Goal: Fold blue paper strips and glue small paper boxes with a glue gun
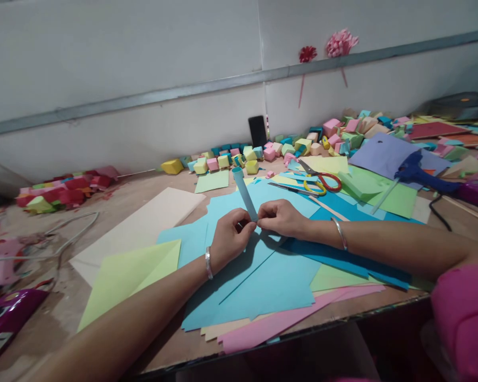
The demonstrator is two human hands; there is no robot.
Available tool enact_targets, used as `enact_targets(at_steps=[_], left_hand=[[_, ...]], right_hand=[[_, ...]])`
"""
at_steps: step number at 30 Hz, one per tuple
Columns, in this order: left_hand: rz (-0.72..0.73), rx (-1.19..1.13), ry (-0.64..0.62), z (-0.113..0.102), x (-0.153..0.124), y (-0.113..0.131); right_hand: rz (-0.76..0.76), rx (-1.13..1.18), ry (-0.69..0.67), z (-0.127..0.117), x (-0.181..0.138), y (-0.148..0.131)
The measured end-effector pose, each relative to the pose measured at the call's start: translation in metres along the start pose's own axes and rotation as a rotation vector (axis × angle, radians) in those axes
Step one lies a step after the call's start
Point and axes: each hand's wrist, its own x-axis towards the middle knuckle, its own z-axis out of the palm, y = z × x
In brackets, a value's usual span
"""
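My left hand (230, 237) and my right hand (281, 218) meet over the middle of the table, both pinched on the near end of a thin rolled tube of light blue paper (245, 193). The tube points away from me and stands tilted up, its open far end toward the wall. Under my hands lie several overlapping blue paper sheets (263, 276). Each wrist wears a silver bangle.
Green (127, 278), cream (143, 228) and pink (287, 321) sheets spread round the blue ones. Scissors (321, 180) and a blue glue gun (418, 172) lie to the right. Coloured paper cubes (231, 159) line the wall by a black phone (257, 131). Cables and a purple tool (8, 318) are left.
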Motion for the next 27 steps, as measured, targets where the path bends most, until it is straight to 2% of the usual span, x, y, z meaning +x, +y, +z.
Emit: enact_targets(at_steps=[3, 6, 12, 19, 23, 27], left_hand=[[-0.062, -0.099, 0.020, 0.0013, -0.0006, 0.0002], [-0.143, -0.170, 0.034, 0.0019, -0.0001, -0.0006], [-0.196, -0.178, 0.057, 0.0024, 0.0024, -0.0026], [-0.206, -0.263, 0.042, 0.0038, 0.0003, 0.0005], [-0.230, -0.358, 0.057, 0.0053, 0.0011, 0.0001], [-0.239, -0.381, 0.067, 0.0053, 0.0018, -0.0010]], right_hand=[[0.052, 0.051, -0.007, -0.0006, 0.0013, -0.0005], [0.023, 0.009, 0.005, 0.0005, 0.0010, 0.0013], [-0.188, -0.105, 0.100, 0.0018, -0.0022, 0.0047], [-0.425, -0.189, 0.124, -0.0001, -0.0019, 0.0044], [-0.459, -0.229, 0.190, 0.0000, -0.0020, 0.0038], [-0.422, -0.190, 0.193, 0.0005, -0.0016, 0.0050]])
